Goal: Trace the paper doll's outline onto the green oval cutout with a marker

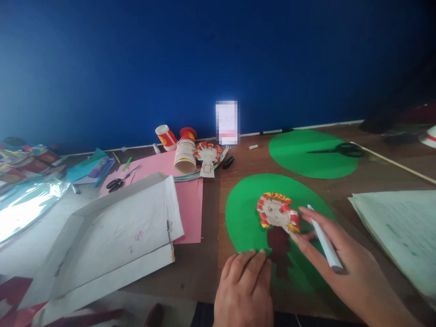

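- The right hand [327, 250] grasps the edge of a round paper face with a red, yellow and white curled rim [277, 214] between thumb and fingers; a white cylindrical marker [325, 238] is also held in it, slanting across the fingers.
- The paper face is above the near green paper circle [243, 204], right of centre on the brown wooden table [213, 268].
- A dark red, dress-like shape [279, 252] shows on that circle, just nearer than the face.
- The left hand [245, 286] is palm down with bent fingers at the circle's near edge; its thumb is hidden, so whether it pinches anything cannot be told.
- Far right, black scissors [347, 150] lie on a second green paper circle [289, 156].
- At far centre, a small cut-out figure with a red and yellow fringe [207, 165] leans by a stack of paper cups [185, 156], near a black marker cap [228, 162].
- On the left, an open, shallow white cardboard box piece [116, 231] partly covers a pink paper sheet [192, 213]; dark-handled scissors [117, 183] lie beyond it.
- On the right is a pale sheet with faint green writing [398, 227].
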`<action>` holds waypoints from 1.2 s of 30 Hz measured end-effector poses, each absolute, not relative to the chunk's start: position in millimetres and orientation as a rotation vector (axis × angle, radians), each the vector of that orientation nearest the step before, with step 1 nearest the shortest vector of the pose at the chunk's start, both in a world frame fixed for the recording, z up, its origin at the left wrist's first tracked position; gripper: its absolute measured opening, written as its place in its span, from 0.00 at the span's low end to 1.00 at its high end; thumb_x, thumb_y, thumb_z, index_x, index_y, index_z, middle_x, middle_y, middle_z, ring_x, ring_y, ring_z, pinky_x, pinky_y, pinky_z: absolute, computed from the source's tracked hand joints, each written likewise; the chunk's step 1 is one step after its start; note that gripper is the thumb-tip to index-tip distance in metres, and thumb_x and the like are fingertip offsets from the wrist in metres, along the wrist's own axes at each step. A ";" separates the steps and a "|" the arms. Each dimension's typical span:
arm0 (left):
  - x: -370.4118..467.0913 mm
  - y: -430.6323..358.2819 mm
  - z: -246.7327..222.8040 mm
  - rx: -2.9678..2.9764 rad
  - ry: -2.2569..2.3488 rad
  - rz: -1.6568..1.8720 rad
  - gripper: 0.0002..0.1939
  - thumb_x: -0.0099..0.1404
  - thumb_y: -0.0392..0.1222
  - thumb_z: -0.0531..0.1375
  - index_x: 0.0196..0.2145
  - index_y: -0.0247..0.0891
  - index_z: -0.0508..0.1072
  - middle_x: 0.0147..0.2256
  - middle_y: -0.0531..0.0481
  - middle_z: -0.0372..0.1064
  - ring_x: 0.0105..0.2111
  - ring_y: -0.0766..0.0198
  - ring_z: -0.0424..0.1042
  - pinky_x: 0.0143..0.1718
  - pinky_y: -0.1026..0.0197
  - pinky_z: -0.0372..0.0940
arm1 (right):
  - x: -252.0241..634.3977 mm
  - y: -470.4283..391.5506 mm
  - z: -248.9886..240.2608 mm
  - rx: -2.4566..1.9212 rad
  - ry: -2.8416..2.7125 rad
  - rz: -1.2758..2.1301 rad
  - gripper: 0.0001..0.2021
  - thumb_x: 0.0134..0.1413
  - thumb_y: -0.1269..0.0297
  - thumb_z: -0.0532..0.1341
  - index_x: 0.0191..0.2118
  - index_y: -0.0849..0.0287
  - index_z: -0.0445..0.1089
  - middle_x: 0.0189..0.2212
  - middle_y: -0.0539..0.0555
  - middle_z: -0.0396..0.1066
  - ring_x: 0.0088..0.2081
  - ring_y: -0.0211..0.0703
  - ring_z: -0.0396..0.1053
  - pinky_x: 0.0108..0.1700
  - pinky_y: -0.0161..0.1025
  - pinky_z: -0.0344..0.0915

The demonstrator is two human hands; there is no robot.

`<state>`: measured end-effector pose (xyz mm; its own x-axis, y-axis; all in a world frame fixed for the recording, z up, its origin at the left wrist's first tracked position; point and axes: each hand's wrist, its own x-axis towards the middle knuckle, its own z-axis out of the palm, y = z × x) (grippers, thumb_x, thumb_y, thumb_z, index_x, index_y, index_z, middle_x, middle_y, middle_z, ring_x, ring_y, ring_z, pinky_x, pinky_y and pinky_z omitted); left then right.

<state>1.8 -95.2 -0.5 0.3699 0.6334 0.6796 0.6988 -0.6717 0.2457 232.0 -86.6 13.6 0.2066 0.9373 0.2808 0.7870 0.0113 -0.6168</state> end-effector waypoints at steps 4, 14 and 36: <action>1.9 -95.1 -1.4 -2.516 -1.236 -1.223 0.24 0.86 0.43 0.45 0.46 0.42 0.81 0.47 0.59 0.84 0.45 0.66 0.79 0.52 0.60 0.66 | 232.7 -87.9 12.6 -1.800 -1.626 0.302 0.27 0.64 0.38 0.62 0.61 0.46 0.72 0.42 0.54 0.83 0.33 0.47 0.82 0.36 0.40 0.78; 5.8 -95.6 -2.3 -2.473 -1.230 -1.289 0.24 0.86 0.42 0.46 0.44 0.43 0.81 0.46 0.60 0.84 0.45 0.67 0.79 0.50 0.59 0.67 | 233.4 -89.8 10.7 -1.789 -1.651 0.294 0.24 0.63 0.40 0.63 0.59 0.44 0.74 0.40 0.52 0.84 0.33 0.47 0.83 0.33 0.39 0.77; 3.5 -96.1 -3.8 -2.478 -1.235 -1.276 0.24 0.85 0.43 0.46 0.45 0.43 0.82 0.46 0.60 0.84 0.44 0.66 0.79 0.49 0.58 0.67 | 226.3 -57.5 23.5 -1.973 -1.420 0.406 0.22 0.53 0.35 0.62 0.41 0.48 0.71 0.33 0.55 0.82 0.31 0.54 0.81 0.27 0.43 0.69</action>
